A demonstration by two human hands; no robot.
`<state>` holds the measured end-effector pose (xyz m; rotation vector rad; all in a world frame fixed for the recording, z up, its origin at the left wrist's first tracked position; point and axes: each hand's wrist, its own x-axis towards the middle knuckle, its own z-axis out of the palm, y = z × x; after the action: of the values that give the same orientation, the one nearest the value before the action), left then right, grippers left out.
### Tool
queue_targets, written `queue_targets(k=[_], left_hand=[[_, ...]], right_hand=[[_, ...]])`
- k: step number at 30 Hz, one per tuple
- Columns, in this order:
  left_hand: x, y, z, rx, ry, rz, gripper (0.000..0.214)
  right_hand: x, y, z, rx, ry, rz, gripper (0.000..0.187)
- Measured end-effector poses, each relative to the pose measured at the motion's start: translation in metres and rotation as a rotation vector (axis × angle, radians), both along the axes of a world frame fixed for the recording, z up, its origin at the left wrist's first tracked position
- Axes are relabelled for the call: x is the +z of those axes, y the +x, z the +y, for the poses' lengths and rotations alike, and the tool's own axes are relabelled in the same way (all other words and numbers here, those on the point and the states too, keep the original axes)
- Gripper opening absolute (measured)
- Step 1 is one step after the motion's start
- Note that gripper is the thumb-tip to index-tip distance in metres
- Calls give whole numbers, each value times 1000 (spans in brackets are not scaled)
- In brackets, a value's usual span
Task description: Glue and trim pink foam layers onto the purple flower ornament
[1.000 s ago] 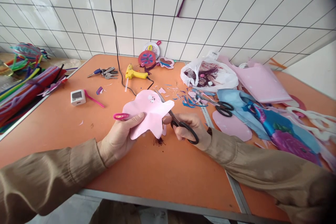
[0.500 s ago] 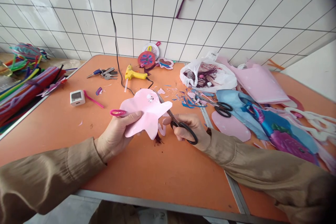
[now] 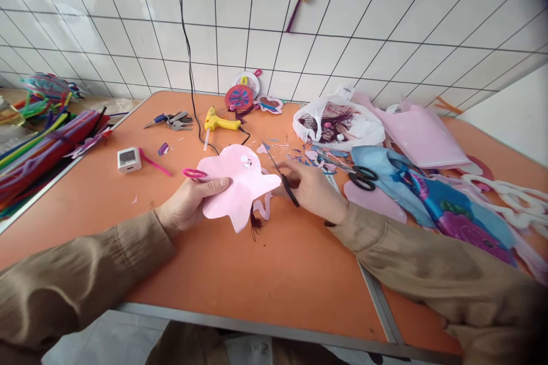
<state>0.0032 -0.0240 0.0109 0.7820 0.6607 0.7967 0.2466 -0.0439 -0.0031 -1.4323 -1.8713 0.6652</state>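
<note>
Pinched between the thumb and fingers of my left hand [image 3: 192, 198] is a pink flower-shaped cutout [image 3: 233, 182] with a wavy edge. A magenta pipe-cleaner loop [image 3: 194, 173] shows at its left side, and a dark tassel [image 3: 256, 224] hangs below it. My right hand [image 3: 314, 188] grips black-handled scissors [image 3: 291, 189] at the cutout's right side, the blades pointing up and left. A curled pink strip [image 3: 265, 205] shows beneath the cutout's right edge. The fingers in the scissor handles are partly hidden.
Behind the cutout lie a yellow glue gun [image 3: 220, 120], keys [image 3: 177, 120] and scraps [image 3: 314, 159]. A white box-like device [image 3: 129, 160] is at left. Second scissors [image 3: 363, 178], blue fabric [image 3: 377, 165] and a white plastic bag [image 3: 363, 134] occupy the right. Pipe cleaners [image 3: 51, 142] fill the far left.
My right hand has turned over with the scissors, its back now facing up, and moved slightly up. The pink cutout has tilted a little in my left hand, showing more of the tassel.
</note>
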Motion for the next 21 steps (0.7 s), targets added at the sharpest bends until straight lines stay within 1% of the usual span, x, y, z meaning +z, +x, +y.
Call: queue_targets(k=[1, 3, 6, 8, 10, 12, 13, 15, 17, 18, 21], left_hand=[[-1, -1, 3, -9, 32, -7, 23], [-3, -2, 7, -8, 87, -5, 22], [-4, -3, 9, 14, 113, 15, 24], [-4, -2, 9, 24, 109, 37, 24], [-3, -2, 8, 33, 96, 51, 25], [-2, 0, 8, 41, 79, 47, 27], [-2, 0, 8, 52, 71, 43, 28], [0, 1, 7, 98, 57, 40, 30], [1, 1, 8, 167, 46, 40, 32], [3, 0, 8, 203, 47, 37, 34], [8, -2, 12, 288, 78, 9, 35]], right_hand=[[4, 4, 5, -56, 17, -196, 48], [13, 11, 11, -90, 2, -466, 48], [23, 18, 12, -108, 1, -765, 31], [28, 21, 11, -115, 26, -910, 24], [31, 24, 12, -53, -12, -938, 22], [34, 27, 13, 23, -89, -895, 26], [35, 28, 14, 56, -109, -882, 30], [37, 31, 14, 99, -80, -907, 43], [37, 31, 13, 118, -33, -962, 54], [36, 30, 12, 115, -29, -982, 57], [35, 23, 9, 45, -51, -986, 53]])
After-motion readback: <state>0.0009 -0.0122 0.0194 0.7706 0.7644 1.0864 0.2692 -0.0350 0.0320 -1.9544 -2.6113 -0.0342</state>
